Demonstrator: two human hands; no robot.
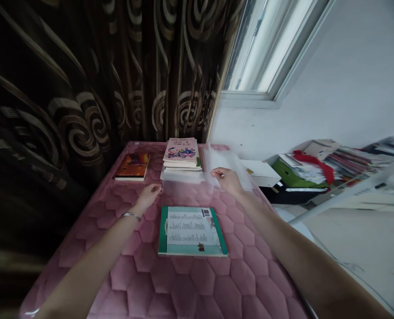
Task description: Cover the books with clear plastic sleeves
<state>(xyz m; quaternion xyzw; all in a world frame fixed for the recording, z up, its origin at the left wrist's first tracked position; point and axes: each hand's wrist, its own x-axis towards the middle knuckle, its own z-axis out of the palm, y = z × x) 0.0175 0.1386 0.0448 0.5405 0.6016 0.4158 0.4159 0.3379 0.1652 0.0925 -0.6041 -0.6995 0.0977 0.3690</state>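
A clear plastic sheet [187, 187] is stretched between my two hands above the pink padded surface. My left hand [148, 197], with a silver bangle on the wrist, pinches its left edge. The right edge is at the closed fingers of my right hand [228, 179], which is in front of more clear plastic sheets [230, 160]. Closer to me, a green and white book [192, 230] lies flat with a barcode showing. Just beyond the held sheet stands a stack of books [182, 155] with a pink illustrated cover on top.
An orange and dark book [132, 167] lies at the far left of the pink padded surface [183, 288]. Dark patterned curtains [133, 71] hang behind it. To the right are a white box [261, 173], a green bag [291, 173] and piled papers [353, 159].
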